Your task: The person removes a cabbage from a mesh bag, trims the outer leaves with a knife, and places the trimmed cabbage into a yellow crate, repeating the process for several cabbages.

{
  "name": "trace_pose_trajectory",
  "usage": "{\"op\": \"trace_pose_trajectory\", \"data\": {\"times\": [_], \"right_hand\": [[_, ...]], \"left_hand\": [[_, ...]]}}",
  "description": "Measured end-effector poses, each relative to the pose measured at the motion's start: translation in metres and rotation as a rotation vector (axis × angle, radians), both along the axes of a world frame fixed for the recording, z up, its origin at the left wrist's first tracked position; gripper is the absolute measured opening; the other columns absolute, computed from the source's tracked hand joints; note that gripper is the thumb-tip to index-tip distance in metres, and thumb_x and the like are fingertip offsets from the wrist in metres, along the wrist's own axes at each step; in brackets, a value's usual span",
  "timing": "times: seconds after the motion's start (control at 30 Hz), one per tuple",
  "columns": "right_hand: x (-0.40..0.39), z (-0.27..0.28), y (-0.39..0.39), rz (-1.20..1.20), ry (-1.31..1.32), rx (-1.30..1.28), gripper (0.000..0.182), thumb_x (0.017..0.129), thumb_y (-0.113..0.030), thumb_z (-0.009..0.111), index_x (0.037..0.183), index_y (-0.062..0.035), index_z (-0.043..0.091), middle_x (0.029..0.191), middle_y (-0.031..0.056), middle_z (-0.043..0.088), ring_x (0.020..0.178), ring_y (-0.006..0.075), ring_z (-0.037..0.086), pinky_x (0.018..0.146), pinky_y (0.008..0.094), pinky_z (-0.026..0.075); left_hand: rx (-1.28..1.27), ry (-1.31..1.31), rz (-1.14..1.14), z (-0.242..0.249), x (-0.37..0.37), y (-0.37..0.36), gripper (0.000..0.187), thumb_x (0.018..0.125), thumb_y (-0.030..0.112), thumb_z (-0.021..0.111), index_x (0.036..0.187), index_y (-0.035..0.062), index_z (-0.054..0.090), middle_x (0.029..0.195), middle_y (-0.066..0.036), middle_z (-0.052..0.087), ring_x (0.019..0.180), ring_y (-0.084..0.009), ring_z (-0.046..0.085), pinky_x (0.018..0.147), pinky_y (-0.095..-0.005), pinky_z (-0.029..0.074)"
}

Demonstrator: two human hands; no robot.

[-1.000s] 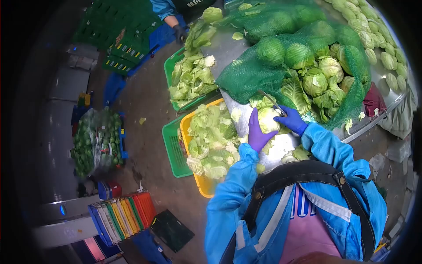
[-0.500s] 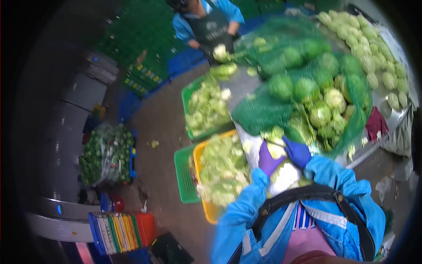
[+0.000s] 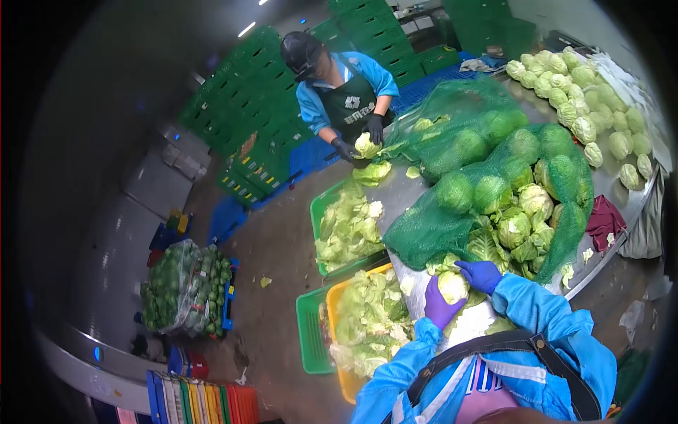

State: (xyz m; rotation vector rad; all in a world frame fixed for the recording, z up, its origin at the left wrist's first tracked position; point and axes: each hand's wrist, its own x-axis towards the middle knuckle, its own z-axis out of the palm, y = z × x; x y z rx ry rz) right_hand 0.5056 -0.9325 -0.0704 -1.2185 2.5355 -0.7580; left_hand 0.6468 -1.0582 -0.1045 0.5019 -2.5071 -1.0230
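Note:
My left hand [image 3: 441, 304], in a purple glove, is wrapped round the near left side of a pale cabbage [image 3: 453, 287] at the table's near edge. On the cabbage's right side rests my right hand [image 3: 481, 276], in a blue-violet glove, its fingers reaching over the top. Loose green leaves lie at the cabbage's far side. Just beyond my hands, a green net bag [image 3: 431, 220] lies open with several cabbages [image 3: 514, 227] showing at its mouth.
A yellow crate [image 3: 349, 385] and green crates [image 3: 316, 339] of leaves stand left of the metal table [image 3: 404, 189]. Across it a co-worker [image 3: 349, 99] in black gloves holds a cabbage. Trimmed cabbages [image 3: 583, 128] lie at the far right. A maroon cloth [image 3: 605, 222] is on the right edge.
The view has tilted, so the whole scene sits lower in the frame and is sharper. Both my hands are still at the cabbage. The co-worker's head now shows in full.

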Motion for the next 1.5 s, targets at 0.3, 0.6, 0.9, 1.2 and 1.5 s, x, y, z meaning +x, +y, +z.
{"op": "trace_pose_trajectory", "data": {"times": [0.3, 0.6, 0.9, 1.2, 1.5], "right_hand": [[-0.036, -0.09, 0.021, -0.369, -0.243, -0.156, 0.038, 0.09, -0.038, 0.048, 0.11, -0.0094, 0.064, 0.098, 0.0198, 0.064, 0.087, 0.0375, 0.062, 0.078, 0.043, 0.048], [-0.004, -0.013, 0.002, -0.029, -0.417, -0.331, 0.064, 0.071, -0.041, 0.073, 0.12, -0.0044, 0.055, 0.096, 0.0178, 0.065, 0.086, 0.0272, 0.063, 0.077, 0.0353, 0.049], [-0.004, -0.009, 0.0, -0.113, -0.415, -0.098, 0.061, 0.067, -0.043, 0.074, 0.108, -0.0001, 0.06, 0.094, 0.018, 0.065, 0.088, 0.0297, 0.063, 0.077, 0.0363, 0.049], [-0.016, -0.016, 0.02, -0.182, -0.511, -0.109, 0.034, 0.067, -0.029, 0.07, 0.085, -0.0006, 0.063, 0.074, 0.0122, 0.063, 0.067, 0.0209, 0.059, 0.062, 0.0341, 0.047], [-0.027, -0.038, 0.06, -0.398, -0.475, -0.105, 0.044, 0.073, -0.017, 0.069, 0.113, -0.0022, 0.059, 0.076, 0.0066, 0.062, 0.062, 0.0113, 0.056, 0.057, 0.027, 0.045]], "left_hand": [[0.248, 0.039, -0.057, -0.014, 0.049, -0.021, 0.1, 0.061, 0.034, 0.085, 0.134, -0.0047, 0.028, 0.129, -0.022, 0.04, 0.121, -0.0327, 0.042, 0.101, -0.0402, 0.036], [0.332, -0.007, -0.281, 0.02, 0.013, -0.028, 0.076, 0.072, 0.003, 0.065, 0.139, 0.001, 0.03, 0.14, -0.017, 0.036, 0.131, -0.0292, 0.034, 0.108, -0.0379, 0.029], [0.277, -0.002, 0.038, -0.001, -0.006, 0.017, 0.116, 0.057, 0.034, 0.085, 0.14, -0.0051, 0.014, 0.14, -0.027, 0.024, 0.13, -0.0388, 0.027, 0.108, -0.0418, 0.026], [0.268, 0.067, -0.163, -0.006, 0.011, 0.009, 0.114, 0.056, 0.021, 0.085, 0.141, -0.0019, 0.014, 0.142, -0.023, 0.023, 0.131, -0.0357, 0.028, 0.109, -0.0402, 0.026], [0.715, 0.128, -0.146, -0.047, 0.059, -0.025, 0.121, 0.054, 0.013, 0.086, 0.144, 0.0036, 0.006, 0.14, -0.018, 0.026, 0.127, -0.0296, 0.034, 0.106, -0.0392, 0.032]]}}
